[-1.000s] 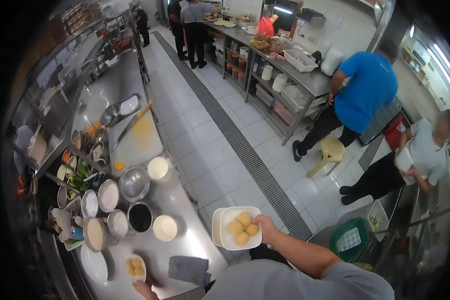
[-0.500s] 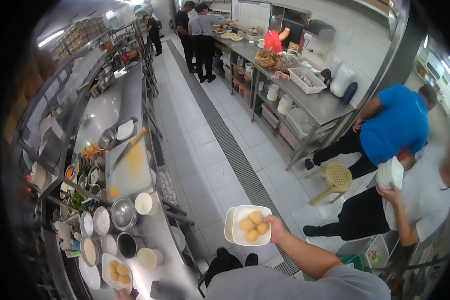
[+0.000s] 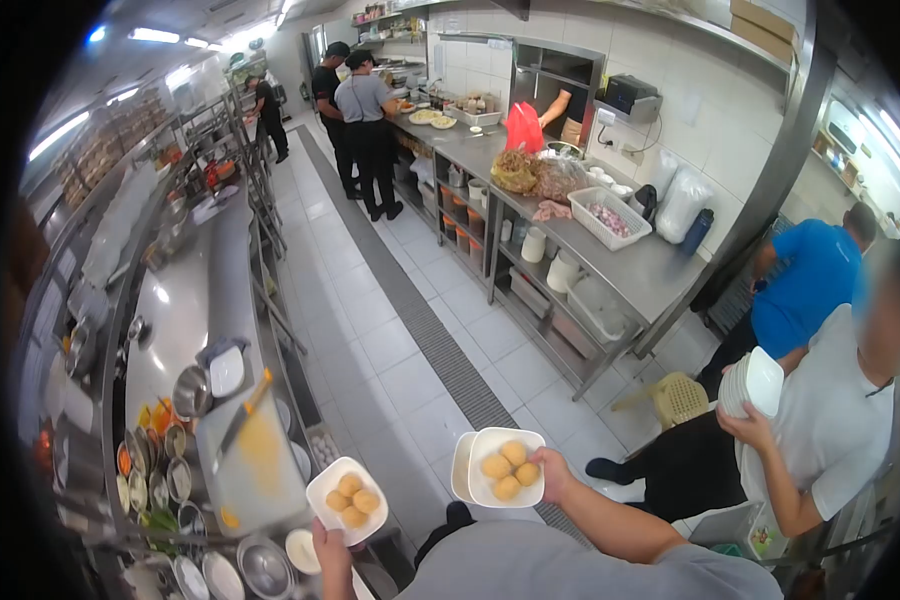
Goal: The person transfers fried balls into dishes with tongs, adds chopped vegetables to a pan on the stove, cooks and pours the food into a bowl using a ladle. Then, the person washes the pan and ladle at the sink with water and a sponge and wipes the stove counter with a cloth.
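In front of the body [image 3: 540, 560], the left hand [image 3: 332, 550] grips the left bowl [image 3: 326, 482] and the right hand [image 3: 555, 478] the right bowl [image 3: 484, 443], a dish [image 3: 461, 470] partly behind it, and these seem stiff, slippery and breakable, best held at the rim [image 3: 505, 431], while the balls [image 3: 354, 517] inside look light and may roll.

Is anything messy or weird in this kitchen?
The white cutting board looks messy: a yellow-orange stain marks its pale top, and a knife lies on it. The golden balls sit inside their white bowls; none look spilled.
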Demonstrator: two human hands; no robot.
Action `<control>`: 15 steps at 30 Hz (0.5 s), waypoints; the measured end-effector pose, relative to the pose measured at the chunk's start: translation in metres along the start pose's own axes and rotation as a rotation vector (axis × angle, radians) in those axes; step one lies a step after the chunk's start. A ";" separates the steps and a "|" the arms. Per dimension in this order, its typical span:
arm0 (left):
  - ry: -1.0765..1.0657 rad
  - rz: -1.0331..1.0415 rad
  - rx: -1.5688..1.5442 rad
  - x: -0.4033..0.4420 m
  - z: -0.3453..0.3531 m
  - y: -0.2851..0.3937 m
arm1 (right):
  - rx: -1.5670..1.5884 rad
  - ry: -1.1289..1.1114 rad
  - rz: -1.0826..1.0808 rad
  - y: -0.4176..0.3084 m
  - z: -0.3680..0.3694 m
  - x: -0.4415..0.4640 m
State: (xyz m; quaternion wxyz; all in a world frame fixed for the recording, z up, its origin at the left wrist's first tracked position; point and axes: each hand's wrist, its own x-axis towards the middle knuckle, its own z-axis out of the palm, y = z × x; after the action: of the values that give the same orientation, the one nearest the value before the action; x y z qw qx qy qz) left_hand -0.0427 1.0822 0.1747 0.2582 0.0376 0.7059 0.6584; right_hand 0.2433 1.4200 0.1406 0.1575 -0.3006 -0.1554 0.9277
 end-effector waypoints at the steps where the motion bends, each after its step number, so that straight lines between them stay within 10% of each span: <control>1: -0.009 0.005 0.002 0.022 0.017 0.012 | 0.004 -0.001 -0.009 -0.010 0.003 0.017; 15: -0.117 0.049 0.072 0.248 0.207 0.063 | 0.154 -0.028 -0.033 -0.203 0.062 0.194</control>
State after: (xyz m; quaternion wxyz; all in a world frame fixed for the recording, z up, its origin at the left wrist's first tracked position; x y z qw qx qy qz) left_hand -0.1897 1.3761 0.1567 0.2814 0.1024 0.7119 0.6353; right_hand 0.0966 1.6660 0.1675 0.1933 -0.2721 -0.0905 0.9383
